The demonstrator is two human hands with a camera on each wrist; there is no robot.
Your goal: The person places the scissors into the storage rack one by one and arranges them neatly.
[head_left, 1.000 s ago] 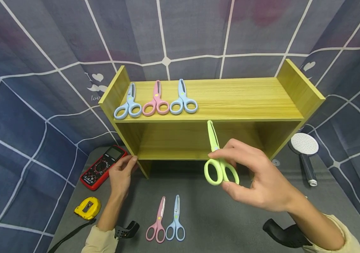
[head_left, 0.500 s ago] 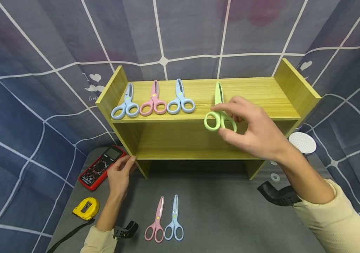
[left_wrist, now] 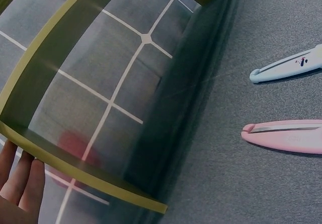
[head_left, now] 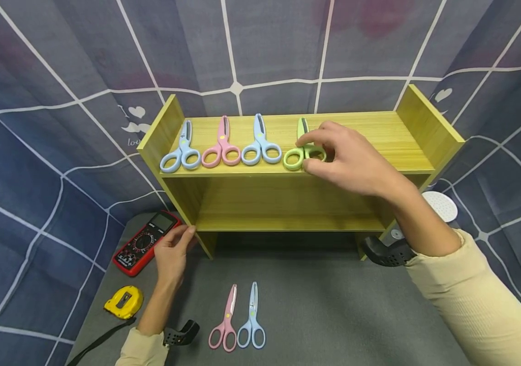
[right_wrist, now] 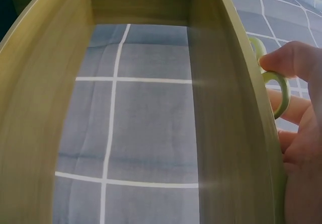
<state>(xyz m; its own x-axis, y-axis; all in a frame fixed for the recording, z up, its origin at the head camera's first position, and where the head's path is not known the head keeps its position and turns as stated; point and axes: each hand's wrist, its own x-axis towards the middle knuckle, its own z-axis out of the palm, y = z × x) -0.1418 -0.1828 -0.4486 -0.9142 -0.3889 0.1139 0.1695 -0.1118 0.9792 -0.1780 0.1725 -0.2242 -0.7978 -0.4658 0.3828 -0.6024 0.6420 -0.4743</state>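
Observation:
In the head view my right hand (head_left: 349,158) pinches the light green scissors (head_left: 293,158) by their handles on the top board of the wooden shelf (head_left: 374,147), blades toward the back. From the right wrist, the green handle loops (right_wrist: 283,94) show at the board's front edge under my thumb. To their left lie blue scissors (head_left: 262,145), pink scissors (head_left: 221,147) and another blue pair (head_left: 181,152) in a row. My left hand (head_left: 172,257) touches the shelf's left side panel near its lower front; its fingers (left_wrist: 31,194) lie against the panel's outside.
Pink scissors (head_left: 226,325) and blue scissors (head_left: 252,323) lie on the grey table (head_left: 324,310) before the shelf. At left are a red multimeter (head_left: 143,246) and a yellow tape measure (head_left: 124,302). A shower head (head_left: 440,206) lies right of the shelf, partly behind my right arm.
My right hand has carried the green scissors from in front of the shelf up to the top board, then slightly left and down onto it. My left hand keeps its place.

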